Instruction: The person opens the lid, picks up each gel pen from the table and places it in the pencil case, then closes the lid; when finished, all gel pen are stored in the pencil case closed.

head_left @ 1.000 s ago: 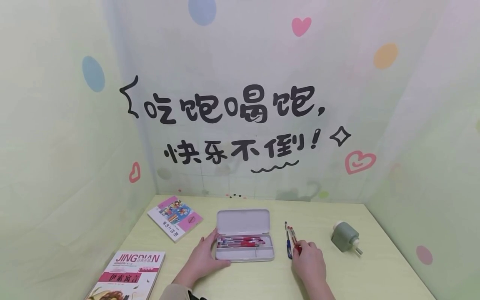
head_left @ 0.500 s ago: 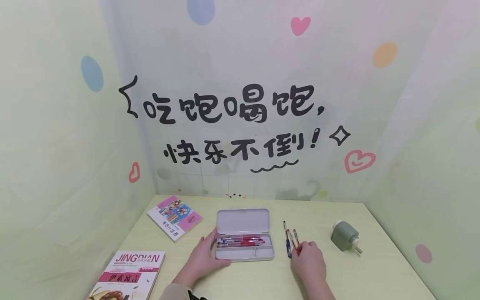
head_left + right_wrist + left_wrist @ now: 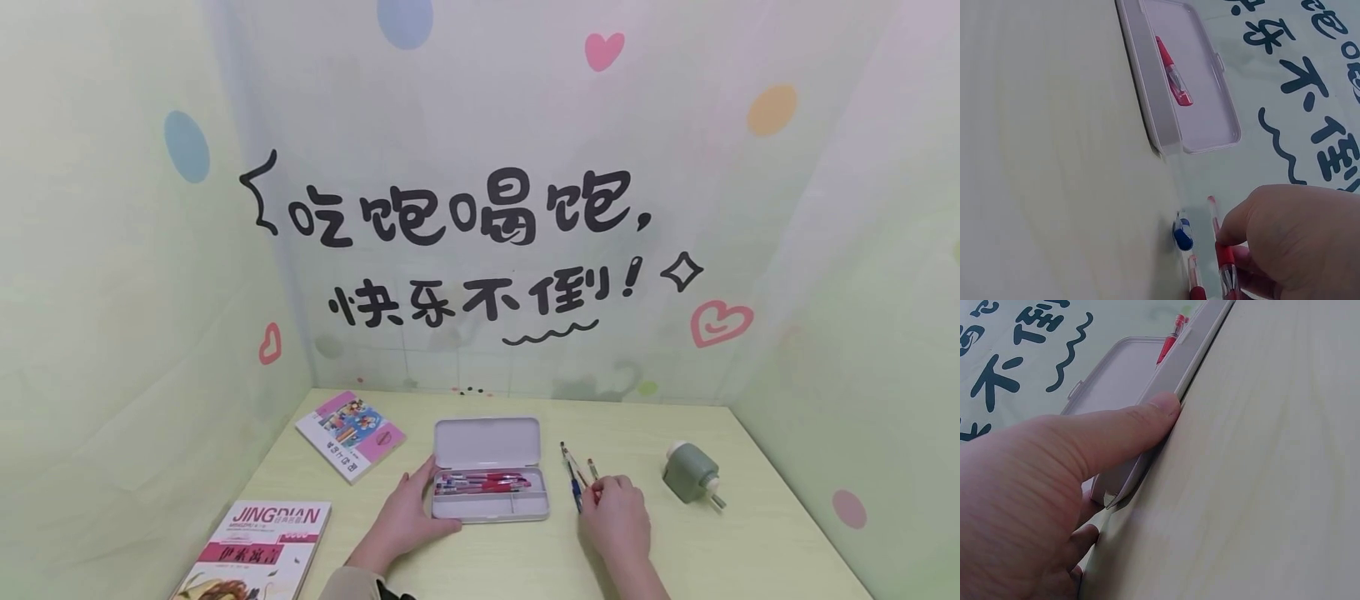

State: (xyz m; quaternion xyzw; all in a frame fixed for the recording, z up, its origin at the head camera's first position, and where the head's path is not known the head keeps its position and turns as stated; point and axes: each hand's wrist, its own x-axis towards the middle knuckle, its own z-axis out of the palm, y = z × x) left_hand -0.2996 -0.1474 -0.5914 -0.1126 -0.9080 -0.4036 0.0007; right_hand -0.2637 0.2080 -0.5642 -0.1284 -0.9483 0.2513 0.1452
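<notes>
An open pale pencil case (image 3: 487,442) lies on the table, with several red pens (image 3: 483,482) in its long compartment. My left hand (image 3: 405,521) holds the case's left front corner, the thumb (image 3: 1141,422) along the front wall and the other fingers at the left side. To the right of the case, my right hand (image 3: 618,518) pinches a red pen (image 3: 1227,270) between thumb and fingers. Close beside it are a second red pen (image 3: 1196,290) and a blue pen (image 3: 576,493). Part of the pinched pen is hidden by the hand.
A grey-green bottle-like thing (image 3: 692,473) with a metal tip lies at the right. Two books stand out on the left: a pink and white one (image 3: 351,437) at the back and a larger one (image 3: 258,542) in front. Printed cloth walls (image 3: 480,367) enclose the table (image 3: 480,567).
The far ends of the blue pen and a red pen have swung left, while another pen now spreads apart to their right. The right hand has shifted slightly; the left hand and case stay put.
</notes>
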